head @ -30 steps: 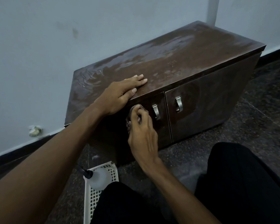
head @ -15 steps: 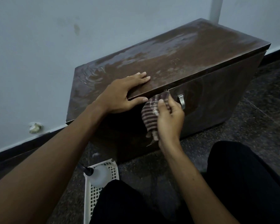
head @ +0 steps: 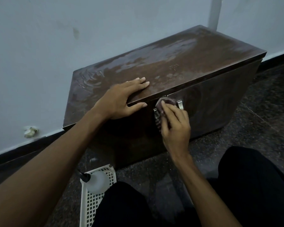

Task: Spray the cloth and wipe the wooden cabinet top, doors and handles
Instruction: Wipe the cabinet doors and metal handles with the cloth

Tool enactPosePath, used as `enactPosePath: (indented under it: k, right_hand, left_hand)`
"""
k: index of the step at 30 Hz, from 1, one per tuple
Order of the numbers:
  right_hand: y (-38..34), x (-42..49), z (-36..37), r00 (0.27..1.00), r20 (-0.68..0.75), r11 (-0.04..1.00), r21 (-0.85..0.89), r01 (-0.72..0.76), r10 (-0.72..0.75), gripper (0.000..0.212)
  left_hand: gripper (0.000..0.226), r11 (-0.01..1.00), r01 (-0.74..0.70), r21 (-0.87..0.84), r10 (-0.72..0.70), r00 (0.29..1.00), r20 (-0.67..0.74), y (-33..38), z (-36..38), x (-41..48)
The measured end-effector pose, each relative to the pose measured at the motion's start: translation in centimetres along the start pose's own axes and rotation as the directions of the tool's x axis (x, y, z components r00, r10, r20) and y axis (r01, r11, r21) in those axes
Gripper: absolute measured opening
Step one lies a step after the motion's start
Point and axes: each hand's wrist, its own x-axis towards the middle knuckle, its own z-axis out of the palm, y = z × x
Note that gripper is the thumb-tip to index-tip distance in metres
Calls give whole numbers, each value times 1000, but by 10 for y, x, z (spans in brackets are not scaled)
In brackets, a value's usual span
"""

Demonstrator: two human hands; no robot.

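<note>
White lattice basket (head: 95,208) on dark speckled floor (head: 261,112), low left of centre. Pale blue wall (head: 39,63) behind, black skirting (head: 15,154) at base. Vertical pipe (head: 214,12) upper right.

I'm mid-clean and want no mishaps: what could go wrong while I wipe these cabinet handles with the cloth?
The cabinet top looks wet and streaky, so your left hand resting flat on it may slip or leave prints. Your right hand grips the striped cloth at the door handles; tugging could swing a door open.
</note>
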Motion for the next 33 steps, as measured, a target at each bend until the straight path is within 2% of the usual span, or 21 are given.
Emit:
enactPosePath:
  k: [2,5,10,14,17,23,31,33]
  right_hand:
    - [11,-6,7,998,28,995,-86,60,-58,39]
    - [30,-21,12,996,52,981,-179,79,-70,43]
    - [53,-46,14,991,122,968,-235,90,-63,47]
    - [58,-46,13,986,138,963,-241,120,-89,44]
    - [53,-37,13,991,89,970,-214,117,-100,47]
    - [22,13,8,971,-1,961,-144,236,-239,37]
    - [42,-21,17,990,-5,985,-96,143,-144,36]
    - [49,-29,16,991,35,987,-92,129,-127,38]
  left_hand:
    - [69,1000,-2,-5,2,1000,0,0,0,0]
    - [68,1000,-3,-9,3,1000,1,-1,1,1]
    - [68,1000,-2,-4,2,1000,0,-1,0,0]
    - [70,1000,-4,18,4,1000,5,0,0,0]
    - [70,999,-17,47,16,1000,15,-1,1,0]
    - [70,997,-27,74,26,1000,14,-2,2,0]
    - [70,997,-32,67,31,999,14,-4,3,1]
    - [70,997,-33,67,33,999,10,-3,3,1]
